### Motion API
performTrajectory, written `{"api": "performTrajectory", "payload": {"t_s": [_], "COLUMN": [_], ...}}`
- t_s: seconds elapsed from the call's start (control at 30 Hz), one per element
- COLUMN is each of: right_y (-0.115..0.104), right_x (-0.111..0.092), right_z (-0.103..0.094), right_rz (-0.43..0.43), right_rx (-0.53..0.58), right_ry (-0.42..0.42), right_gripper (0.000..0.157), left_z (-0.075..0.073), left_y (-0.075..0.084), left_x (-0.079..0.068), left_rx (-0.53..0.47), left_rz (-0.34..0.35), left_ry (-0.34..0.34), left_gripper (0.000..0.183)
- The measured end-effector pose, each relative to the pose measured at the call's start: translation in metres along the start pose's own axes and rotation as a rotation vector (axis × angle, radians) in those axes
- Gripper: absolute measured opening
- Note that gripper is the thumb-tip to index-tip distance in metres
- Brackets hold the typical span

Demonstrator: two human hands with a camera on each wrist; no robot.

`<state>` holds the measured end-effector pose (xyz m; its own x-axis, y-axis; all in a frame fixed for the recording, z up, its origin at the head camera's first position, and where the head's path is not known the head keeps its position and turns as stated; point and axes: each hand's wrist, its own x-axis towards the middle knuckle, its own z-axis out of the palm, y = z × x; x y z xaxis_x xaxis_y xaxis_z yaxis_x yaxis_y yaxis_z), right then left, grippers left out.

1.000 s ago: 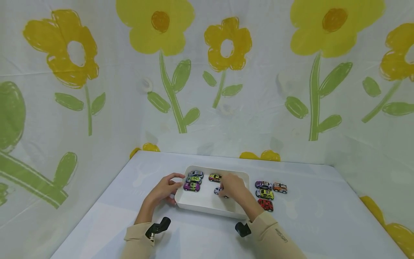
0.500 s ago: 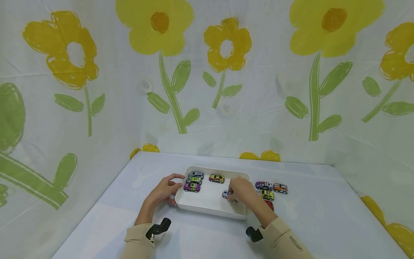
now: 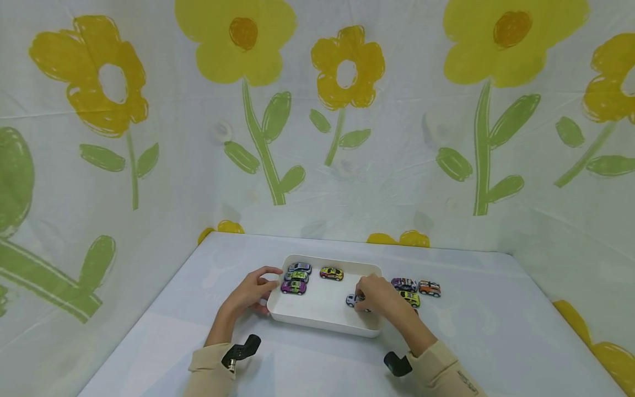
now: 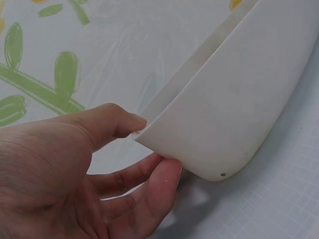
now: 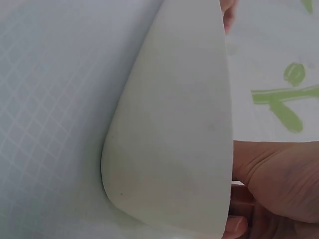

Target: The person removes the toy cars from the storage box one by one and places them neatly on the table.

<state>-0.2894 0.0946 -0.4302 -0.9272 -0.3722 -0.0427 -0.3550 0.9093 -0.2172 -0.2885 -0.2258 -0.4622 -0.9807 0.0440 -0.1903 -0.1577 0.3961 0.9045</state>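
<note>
Right hand [image 3: 378, 296] pinching pale car [image 3: 351, 300] inside white tray [image 3: 317, 306], toward right end; left hand [image 3: 249, 290] gripping tray's left end. Car looking light, rigid, probably slick; 2 sides offering safest hold.

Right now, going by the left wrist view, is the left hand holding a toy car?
No, the left hand grips the white tray, with its thumb at the rim and fingers below.
</note>
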Motion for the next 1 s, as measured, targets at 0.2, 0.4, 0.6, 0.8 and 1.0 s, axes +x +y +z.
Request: {"api": "performTrajectory", "payload": {"t_s": [0.2, 0.4, 0.6, 0.8, 1.0], "right_y": [-0.002, -0.004, 0.005, 0.025, 0.048], "right_x": [-0.002, -0.008, -0.016, -0.026, -0.037], "right_z": [-0.006, -0.020, -0.034, -0.041, -0.049], "right_rz": [0.001, -0.019, -0.009, 0.013, 0.038], "right_rx": [-0.001, -0.041, -0.037, -0.024, -0.001], "right_ry": [-0.004, 0.038, 0.056, 0.067, 0.066], "right_gripper": [0.028, 0.024, 0.023, 0.025, 0.027], "left_z": [0.001, 0.001, 0.000, 0.001, 0.001], "left_y": [0.001, 0.002, 0.000, -0.002, -0.001], "left_x": [0.000, -0.001, 0.000, 0.000, 0.000], "left_rx": [0.013, 0.018, 0.010, 0.011, 0.014], "left_rz": [0.006, -0.003, 0.004, 0.005, 0.000], "left_ry": [0.005, 0.013, 0.013, 0.008, 0.011], "left_gripper": [0.036, 0.036, 0.036, 0.035, 0.035]}}
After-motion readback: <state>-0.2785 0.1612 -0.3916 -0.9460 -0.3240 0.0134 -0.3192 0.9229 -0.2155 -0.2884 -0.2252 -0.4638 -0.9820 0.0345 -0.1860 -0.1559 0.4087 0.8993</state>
